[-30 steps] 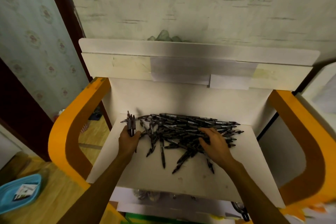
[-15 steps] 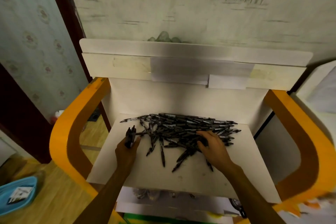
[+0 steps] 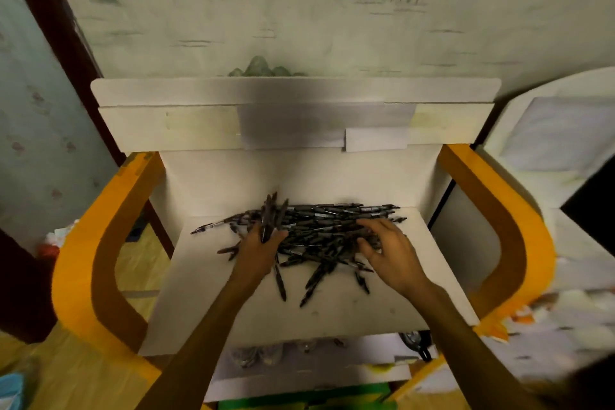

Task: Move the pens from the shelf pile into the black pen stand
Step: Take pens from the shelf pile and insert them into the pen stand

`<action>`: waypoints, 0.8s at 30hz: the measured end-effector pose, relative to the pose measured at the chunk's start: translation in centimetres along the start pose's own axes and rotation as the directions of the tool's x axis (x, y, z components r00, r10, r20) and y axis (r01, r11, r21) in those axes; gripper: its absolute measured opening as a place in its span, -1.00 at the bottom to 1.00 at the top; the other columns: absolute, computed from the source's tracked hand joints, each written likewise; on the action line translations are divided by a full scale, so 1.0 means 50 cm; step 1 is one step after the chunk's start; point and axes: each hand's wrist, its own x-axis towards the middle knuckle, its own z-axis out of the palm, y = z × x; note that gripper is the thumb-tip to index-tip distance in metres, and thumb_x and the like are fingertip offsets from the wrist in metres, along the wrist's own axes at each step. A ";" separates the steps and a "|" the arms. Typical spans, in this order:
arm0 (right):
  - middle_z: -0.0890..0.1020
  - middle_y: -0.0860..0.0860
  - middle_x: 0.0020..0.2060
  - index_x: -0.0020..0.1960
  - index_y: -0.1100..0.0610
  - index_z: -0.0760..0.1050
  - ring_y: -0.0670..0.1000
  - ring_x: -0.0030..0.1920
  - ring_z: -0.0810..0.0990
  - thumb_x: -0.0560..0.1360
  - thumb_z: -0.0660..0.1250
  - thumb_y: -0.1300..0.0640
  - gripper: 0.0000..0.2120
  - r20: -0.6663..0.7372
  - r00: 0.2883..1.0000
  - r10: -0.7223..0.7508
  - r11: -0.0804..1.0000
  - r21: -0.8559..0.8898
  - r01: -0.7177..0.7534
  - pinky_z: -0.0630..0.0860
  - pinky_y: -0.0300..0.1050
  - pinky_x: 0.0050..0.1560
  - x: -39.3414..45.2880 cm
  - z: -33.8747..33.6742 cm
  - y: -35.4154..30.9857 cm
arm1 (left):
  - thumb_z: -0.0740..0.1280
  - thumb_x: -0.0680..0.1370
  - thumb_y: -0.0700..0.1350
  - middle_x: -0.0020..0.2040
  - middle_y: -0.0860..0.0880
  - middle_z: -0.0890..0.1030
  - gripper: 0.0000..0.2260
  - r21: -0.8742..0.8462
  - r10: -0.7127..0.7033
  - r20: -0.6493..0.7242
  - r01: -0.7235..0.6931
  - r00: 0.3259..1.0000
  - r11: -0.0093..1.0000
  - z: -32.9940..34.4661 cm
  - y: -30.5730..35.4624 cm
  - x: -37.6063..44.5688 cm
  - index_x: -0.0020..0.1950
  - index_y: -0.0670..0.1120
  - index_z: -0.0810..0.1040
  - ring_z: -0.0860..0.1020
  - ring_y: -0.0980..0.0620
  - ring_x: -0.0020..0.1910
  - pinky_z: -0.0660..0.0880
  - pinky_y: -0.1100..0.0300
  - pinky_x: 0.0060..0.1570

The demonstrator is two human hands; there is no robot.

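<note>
A pile of dark pens lies on the white shelf board, spread from the middle toward the back right. My left hand grips a small bunch of pens that stick up above the pile's left part. My right hand rests on the pile's right side with fingers curled over the pens; I cannot tell whether it holds any. A few pens lie loose near the front of the pile. No black pen stand is in view.
Orange curved side panels flank the shelf left and right. A white back panel rises behind the pens. A lower shelf with small items shows under the board. Wooden floor lies at the left.
My left hand has moved right, from the pile's left edge to over the pile, still gripping its bunch of pens. My right hand has stayed on the pile's right side.
</note>
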 end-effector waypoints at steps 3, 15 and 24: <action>0.55 -0.01 0.21 0.32 0.00 0.49 0.02 0.16 0.55 0.55 0.33 0.07 -0.66 -0.068 0.998 -0.001 0.999 -0.032 -0.001 0.52 -0.05 0.15 -0.017 -0.067 0.006 | 0.27 0.64 -0.12 -0.43 0.01 0.34 -0.79 -0.066 -0.067 0.217 0.083 0.974 0.994 0.054 0.043 -0.003 -0.19 -0.07 0.38 0.25 0.11 -0.55 0.20 0.25 -0.57; 0.52 -0.08 0.25 0.33 -0.06 0.47 -0.03 0.19 0.52 0.57 0.27 -0.02 -0.67 -0.235 0.965 0.115 0.974 -0.165 -0.157 0.50 -0.08 0.14 -0.190 -0.351 0.142 | 0.40 0.58 -0.09 -0.41 0.01 0.46 -0.88 -0.130 0.170 0.526 -0.119 0.834 0.984 0.360 0.219 -0.146 -0.11 -0.03 0.49 0.35 0.09 -0.54 0.27 0.27 -0.58; 0.54 -0.10 0.21 0.30 -0.08 0.50 -0.11 0.09 0.56 0.57 0.31 0.01 -0.70 -0.283 0.936 0.208 0.966 -0.093 -0.242 0.49 -0.30 -0.03 -0.373 -0.543 0.343 | 0.38 0.59 -0.09 -0.38 -0.04 0.40 -0.87 -0.159 0.214 0.542 -0.151 0.813 0.976 0.663 0.264 -0.294 -0.06 -0.12 0.48 0.29 0.10 -0.56 0.22 0.27 -0.58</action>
